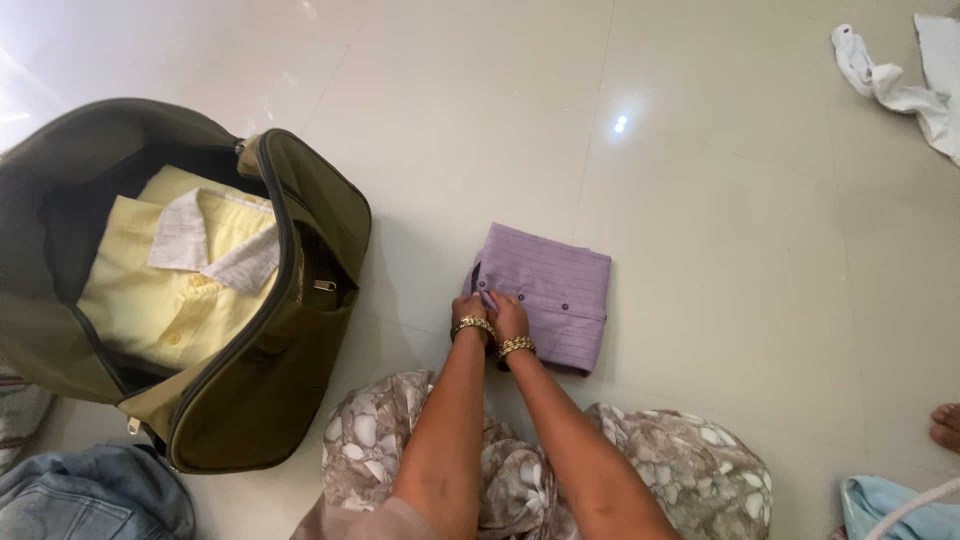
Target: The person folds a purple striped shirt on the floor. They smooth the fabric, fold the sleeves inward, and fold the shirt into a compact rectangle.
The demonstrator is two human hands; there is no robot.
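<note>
Head view: I have my left hand and right hand closed on the folded purple shirt; I judge lifting it left into the olive bag comes next.

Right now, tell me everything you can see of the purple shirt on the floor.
The purple shirt is folded into a compact rectangle and lies flat on the pale tiled floor, right of the open olive bag. Its fabric looks like woven cloth with thin darker stripes, and a row of small dark buttons runs along the placket. The left hand and right hand both press on its near left edge.
</note>
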